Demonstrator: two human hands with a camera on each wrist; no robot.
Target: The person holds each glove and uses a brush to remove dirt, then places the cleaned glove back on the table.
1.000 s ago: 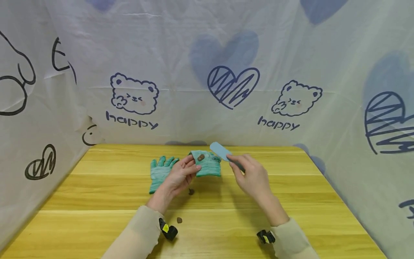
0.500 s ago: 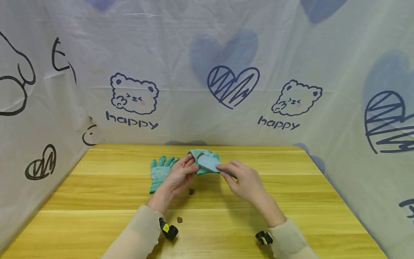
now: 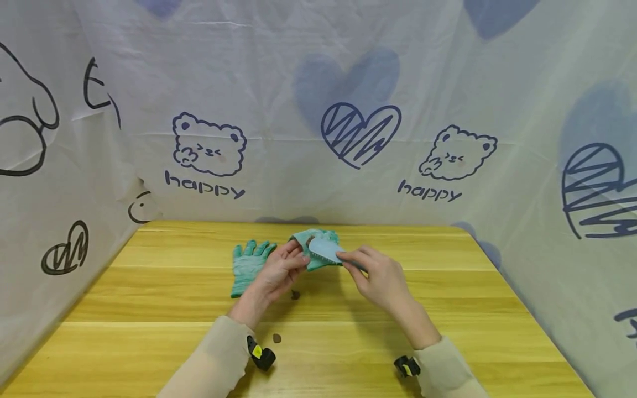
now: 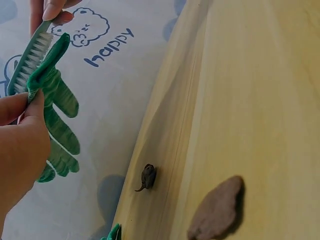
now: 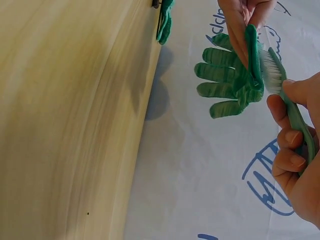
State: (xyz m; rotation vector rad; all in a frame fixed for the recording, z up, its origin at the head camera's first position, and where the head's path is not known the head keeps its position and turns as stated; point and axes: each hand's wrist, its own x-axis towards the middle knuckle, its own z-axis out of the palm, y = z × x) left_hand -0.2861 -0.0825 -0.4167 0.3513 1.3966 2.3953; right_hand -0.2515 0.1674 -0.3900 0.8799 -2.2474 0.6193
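My left hand (image 3: 280,271) pinches the cuff of a green knit glove (image 3: 325,234) and holds it up above the table; its fingers hang down in both wrist views. My right hand (image 3: 382,277) grips the handle of a light blue-green scrubbing brush (image 3: 324,250). White bristles (image 5: 272,75) point toward the glove and sit right at its cloth. A brown patch (image 3: 311,241) shows on the glove beside the tip of the brush, partly covered by it. A second green glove (image 3: 246,271) lies flat on the table, left of my left hand.
On the wooden table (image 3: 448,331) lie a dark crumpled lump (image 4: 148,176) and a flat brown piece (image 4: 217,210), both near my left forearm. A white printed cloth (image 3: 278,166) rises behind the table and along its sides.
The brush came down and left from above the glove's right side onto the glove, covering most of the brown patch. Over the last half second it shifted only slightly. The left hand kept its hold.
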